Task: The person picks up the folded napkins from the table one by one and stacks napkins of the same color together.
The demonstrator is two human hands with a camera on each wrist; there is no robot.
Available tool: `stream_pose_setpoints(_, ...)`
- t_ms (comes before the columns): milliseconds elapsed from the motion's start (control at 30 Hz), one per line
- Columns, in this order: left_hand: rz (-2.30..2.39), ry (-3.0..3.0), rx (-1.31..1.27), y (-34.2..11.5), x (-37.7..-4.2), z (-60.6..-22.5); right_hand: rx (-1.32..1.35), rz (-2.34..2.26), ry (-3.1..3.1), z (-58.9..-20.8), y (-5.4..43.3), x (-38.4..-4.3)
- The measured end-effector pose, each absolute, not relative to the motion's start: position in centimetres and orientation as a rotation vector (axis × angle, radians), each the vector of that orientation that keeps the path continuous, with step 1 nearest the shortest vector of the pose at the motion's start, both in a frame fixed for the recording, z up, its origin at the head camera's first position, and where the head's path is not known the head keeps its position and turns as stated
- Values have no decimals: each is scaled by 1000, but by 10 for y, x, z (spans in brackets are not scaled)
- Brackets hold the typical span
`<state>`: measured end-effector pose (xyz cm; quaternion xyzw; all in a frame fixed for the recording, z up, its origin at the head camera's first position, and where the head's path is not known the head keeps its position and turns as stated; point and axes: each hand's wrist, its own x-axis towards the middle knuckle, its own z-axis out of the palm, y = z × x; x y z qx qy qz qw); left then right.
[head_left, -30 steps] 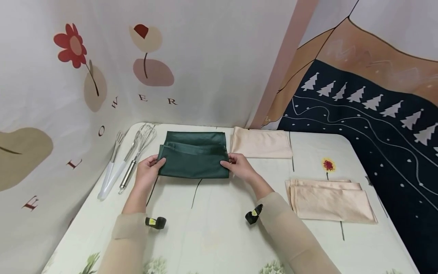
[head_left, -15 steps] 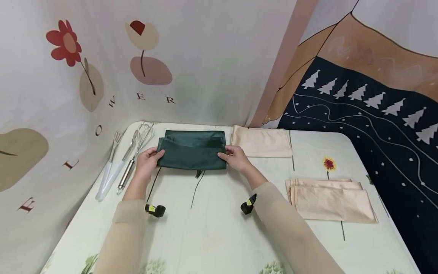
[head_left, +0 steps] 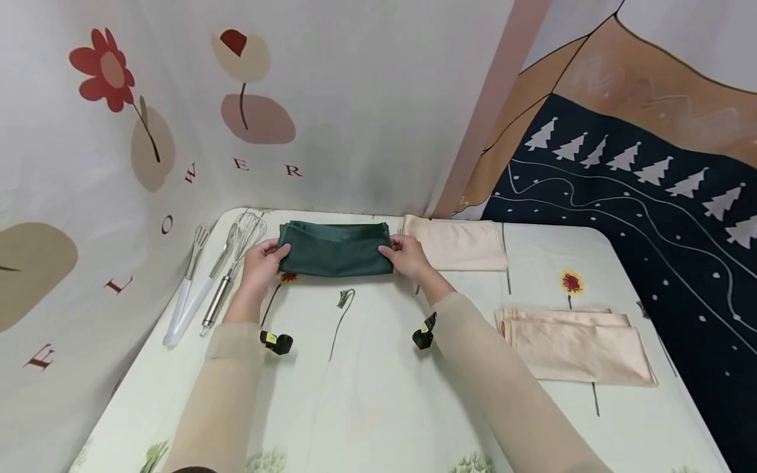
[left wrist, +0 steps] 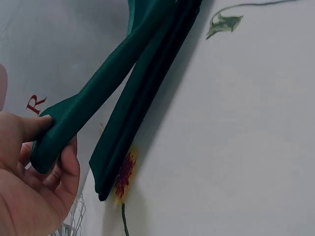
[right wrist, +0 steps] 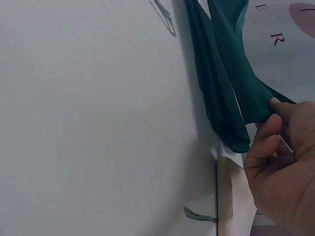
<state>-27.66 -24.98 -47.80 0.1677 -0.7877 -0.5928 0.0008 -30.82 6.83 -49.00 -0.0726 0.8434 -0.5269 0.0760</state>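
Note:
A dark green folded cloth (head_left: 336, 253) spans between my two hands near the table's back edge. My left hand (head_left: 260, 266) pinches its left end, thumb in front and fingers behind. At the opposite end my right hand (head_left: 411, 258) pinches it the same way. In the left wrist view, the pinched layer of the green cloth (left wrist: 98, 110) stands apart from a thicker folded part beside it. The right wrist view has the green cloth (right wrist: 241, 73) reaching down into the thumb and fingers, with the folded part close to the table.
Left of the cloth lie a whisk (head_left: 227, 286) and white-handled utensils (head_left: 186, 309). A folded pale pink cloth (head_left: 458, 246) lies right behind my right hand; another folded pink cloth (head_left: 579, 348) lies at the right. A printed curtain (head_left: 355, 118) borders the table (head_left: 355, 407).
Both hands have moved the green cloth's front layer away from me toward the back edge, over its rear part. A printed flower on the table now shows below it.

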Motion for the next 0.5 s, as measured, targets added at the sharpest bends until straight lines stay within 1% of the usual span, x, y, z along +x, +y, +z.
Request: stream_pose_setpoints(500, -1740, -2595, 477, -256, -302, -481, -86, -1523, 2513, -485, 57, -328)
